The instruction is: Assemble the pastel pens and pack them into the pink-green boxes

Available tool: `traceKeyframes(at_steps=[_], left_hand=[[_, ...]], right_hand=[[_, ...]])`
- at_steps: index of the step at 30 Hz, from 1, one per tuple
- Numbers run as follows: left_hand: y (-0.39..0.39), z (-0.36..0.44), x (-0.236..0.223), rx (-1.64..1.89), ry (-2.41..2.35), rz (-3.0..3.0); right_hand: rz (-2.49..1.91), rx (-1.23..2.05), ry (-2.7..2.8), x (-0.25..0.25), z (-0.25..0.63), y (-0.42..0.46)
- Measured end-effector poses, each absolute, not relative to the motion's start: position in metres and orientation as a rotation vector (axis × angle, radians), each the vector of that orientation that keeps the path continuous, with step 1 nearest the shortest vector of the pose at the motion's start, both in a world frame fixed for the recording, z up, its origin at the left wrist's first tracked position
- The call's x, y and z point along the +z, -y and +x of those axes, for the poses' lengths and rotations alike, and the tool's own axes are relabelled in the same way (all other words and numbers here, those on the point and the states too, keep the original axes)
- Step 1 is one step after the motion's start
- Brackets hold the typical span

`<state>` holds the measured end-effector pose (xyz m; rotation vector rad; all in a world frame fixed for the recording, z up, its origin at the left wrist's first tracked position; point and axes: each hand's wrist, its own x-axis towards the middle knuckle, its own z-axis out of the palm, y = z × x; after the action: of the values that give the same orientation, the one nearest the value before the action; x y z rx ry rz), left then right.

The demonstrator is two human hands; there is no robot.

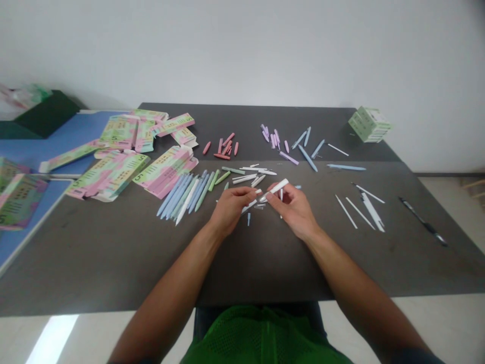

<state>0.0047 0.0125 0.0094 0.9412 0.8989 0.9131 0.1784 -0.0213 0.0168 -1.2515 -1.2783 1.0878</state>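
Right of row of slim pastel plastic pens (187, 202), we pinch white plastic tube (279, 186) in right hand (295, 208), small white piece (258, 191) in left hand (234, 205), fingers closed. Row looks done; short red plastic barrels (220, 146), beyond row, apparently remain.

Hands (297, 206) holding white pen parts (279, 186), boxes (166, 171)

Two hands (232, 208) hold at least two white pieces (279, 186). Toward the counter's (113, 258) far edge lie about seven red pieces (236, 148), five blue barrels (307, 158) and overlapping purple pieces (289, 157), nine or more. Four thin white rods (346, 212) and one black pen (423, 221) lie toward the right edge. Pink-and-green boxes (164, 172), left, overlap beyond counting.
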Motion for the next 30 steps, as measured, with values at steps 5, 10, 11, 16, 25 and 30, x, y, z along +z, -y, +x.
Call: traceKeyframes(at_steps=[5, 10, 11, 16, 25, 30], left_hand=[[-0.012, 0.007, 0.0, 0.883, -0.82, 1.007], [-0.012, 0.005, 0.001, 0.89, -0.821, 1.084], [-0.012, 0.005, 0.002, 0.887, -0.835, 1.119], [-0.012, 0.004, 0.005, 0.879, -0.903, 1.247], [-0.02, -0.005, 0.014, 1.22, -0.904, 1.041], [-0.021, -0.005, 0.015, 1.278, -0.857, 0.967]], right_hand=[[-1.21, 1.058, 1.372, 0.018, 0.178, 0.023], [-1.217, 1.027, 1.447, 0.018, 0.18, 0.022], [-1.224, 1.012, 1.475, 0.018, 0.181, 0.022], [-1.286, 0.968, 1.511, 0.01, 0.186, 0.018], [-1.415, 0.644, 1.782, 0.002, 0.185, 0.016], [-1.326, 0.594, 1.883, 0.005, 0.183, 0.02]])
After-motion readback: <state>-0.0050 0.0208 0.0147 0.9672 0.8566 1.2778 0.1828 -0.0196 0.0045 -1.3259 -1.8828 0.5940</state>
